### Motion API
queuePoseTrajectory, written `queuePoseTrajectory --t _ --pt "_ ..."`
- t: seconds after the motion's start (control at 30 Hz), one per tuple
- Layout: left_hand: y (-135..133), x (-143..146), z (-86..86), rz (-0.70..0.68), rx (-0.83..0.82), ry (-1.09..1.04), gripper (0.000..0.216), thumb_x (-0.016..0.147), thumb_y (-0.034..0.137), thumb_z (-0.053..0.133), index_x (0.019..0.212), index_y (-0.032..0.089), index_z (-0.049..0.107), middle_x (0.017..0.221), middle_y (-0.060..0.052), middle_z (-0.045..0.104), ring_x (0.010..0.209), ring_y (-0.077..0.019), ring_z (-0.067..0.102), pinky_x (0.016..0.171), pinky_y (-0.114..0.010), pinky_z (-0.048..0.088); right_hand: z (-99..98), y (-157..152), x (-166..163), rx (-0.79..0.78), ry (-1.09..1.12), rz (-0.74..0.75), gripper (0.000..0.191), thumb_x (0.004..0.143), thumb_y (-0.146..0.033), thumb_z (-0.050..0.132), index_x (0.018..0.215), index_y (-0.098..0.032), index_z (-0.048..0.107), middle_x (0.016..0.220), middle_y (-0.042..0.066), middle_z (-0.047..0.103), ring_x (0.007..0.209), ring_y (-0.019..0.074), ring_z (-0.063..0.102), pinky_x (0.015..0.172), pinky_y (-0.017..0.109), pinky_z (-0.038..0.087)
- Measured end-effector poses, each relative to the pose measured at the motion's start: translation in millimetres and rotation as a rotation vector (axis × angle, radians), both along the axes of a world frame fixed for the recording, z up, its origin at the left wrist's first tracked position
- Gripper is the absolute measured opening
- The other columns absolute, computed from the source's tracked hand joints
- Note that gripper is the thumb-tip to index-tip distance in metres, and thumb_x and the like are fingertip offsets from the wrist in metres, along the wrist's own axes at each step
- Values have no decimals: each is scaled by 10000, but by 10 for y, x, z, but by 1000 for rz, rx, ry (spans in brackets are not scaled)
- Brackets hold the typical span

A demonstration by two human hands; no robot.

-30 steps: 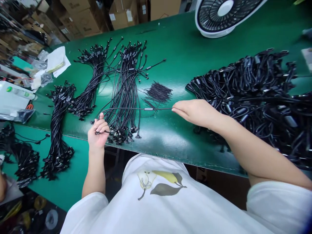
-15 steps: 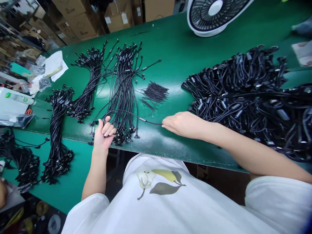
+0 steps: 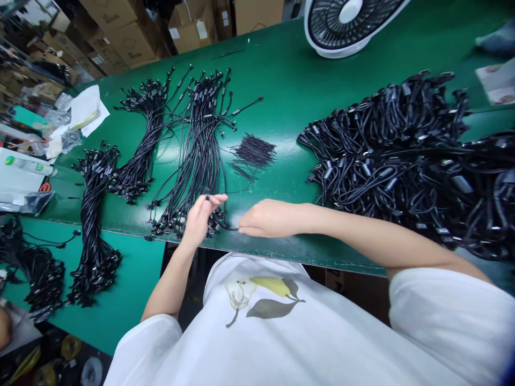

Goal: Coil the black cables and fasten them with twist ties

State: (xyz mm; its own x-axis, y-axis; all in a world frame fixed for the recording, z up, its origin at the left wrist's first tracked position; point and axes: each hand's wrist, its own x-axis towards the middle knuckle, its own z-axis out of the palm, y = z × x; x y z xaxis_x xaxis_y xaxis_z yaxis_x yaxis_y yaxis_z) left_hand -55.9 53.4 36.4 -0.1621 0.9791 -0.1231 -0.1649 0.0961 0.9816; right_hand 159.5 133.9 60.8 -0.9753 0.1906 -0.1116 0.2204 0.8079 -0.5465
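Observation:
My left hand (image 3: 198, 219) is closed on a black cable, and a dark piece of it shows at the fingertips. To its right, my right hand (image 3: 270, 218) pinches the same black cable (image 3: 230, 228), a short stretch of which runs between the two hands. What lies inside the fingers is mostly hidden. Just behind my left hand a loose bundle of straight black cables (image 3: 201, 145) lies spread on the green table (image 3: 281, 69). Beyond the right hand sits a small heap of thin black ties (image 3: 256, 150).
Coiled black cables (image 3: 386, 177) are piled at the right. More cable bundles lie at the left, one twisted bundle (image 3: 94, 214) crossing the table's front edge. A white fan (image 3: 341, 51) stands at the back, with papers (image 3: 86, 107) at the far left and cardboard boxes (image 3: 129, 32) behind.
My left hand has moved right, and my right hand has come left and nearer to me. The cable, earlier stretched in a wide loop between them, is now drawn in close.

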Motion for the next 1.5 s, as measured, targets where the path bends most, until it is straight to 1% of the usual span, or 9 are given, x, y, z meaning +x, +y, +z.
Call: queuePoseTrajectory --t 0.13,0.27,0.33,0.47,0.67,0.83,1.1,1.33,1.5 --pt "-80 107 -18 -146 -71 66 308 851 460 662 932 165 688 628 -2 604 616 -122 578 654 -246 495 -19 161 -171 -198 272 -332 306 957 -317 434 772 -165 624 716 16 618 647 116 511 640 244 326" --pt "-32 134 -3 -123 -104 -238 317 813 445 722 890 145 656 533 66 394 449 -64 376 442 -189 332 -334 150 -308 -443 688 -692 327 848 -478 597 986 -182 592 983 60 620 889 163 545 787 285 415" --pt "7 200 -42 -64 -102 -353 315 814 446 723 871 148 641 553 74 341 451 -54 342 432 -180 303 -477 34 -403 -701 773 -803 390 825 -557 599 968 -196 556 910 38 596 838 154 540 754 287 435" --pt "-13 374 -203 4 -143 -344 385 822 514 685 727 153 592 600 46 374 570 -90 474 572 -222 425 -578 -174 -555 -1289 829 -884 427 834 -609 574 774 -196 481 598 -80 348 484 58 276 467 192 254" --pt "-119 399 -257 -103 -267 -394 491 850 593 586 628 165 494 654 6 462 639 -127 529 631 -256 423 -538 -205 -537 -1569 910 -881 456 714 -557 747 754 -170 509 564 -114 262 463 24 169 418 167 154" --pt "-230 391 -353 -88 -287 -317 519 845 619 565 593 187 426 550 51 312 515 -105 368 537 -250 338 -584 -367 -454 -1621 875 -819 389 708 -444 780 827 -182 518 613 -88 410 492 33 338 449 157 311" --pt "-525 643 -766 -121 -315 -114 577 759 731 565 589 188 467 732 -27 516 821 -183 505 761 -298 424 -691 -668 -375 -1500 769 -1081 326 875 -481 564 1110 -255 567 1143 31 623 449 42 453 341 223 384" --pt "-475 646 -656 -213 -357 -253 573 719 729 616 579 196 459 629 1 457 691 -168 487 668 -302 434 -574 -668 -351 -1516 786 -1046 385 861 -602 553 941 -231 488 899 17 630 532 85 534 391 211 420" --pt "-542 814 -564 -157 -416 -421 545 661 683 717 663 193 479 614 16 485 610 -147 503 578 -293 438 -452 -630 -427 -1519 869 -1092 464 830 -695 538 975 -264 444 775 -46 502 505 56 458 370 164 277"
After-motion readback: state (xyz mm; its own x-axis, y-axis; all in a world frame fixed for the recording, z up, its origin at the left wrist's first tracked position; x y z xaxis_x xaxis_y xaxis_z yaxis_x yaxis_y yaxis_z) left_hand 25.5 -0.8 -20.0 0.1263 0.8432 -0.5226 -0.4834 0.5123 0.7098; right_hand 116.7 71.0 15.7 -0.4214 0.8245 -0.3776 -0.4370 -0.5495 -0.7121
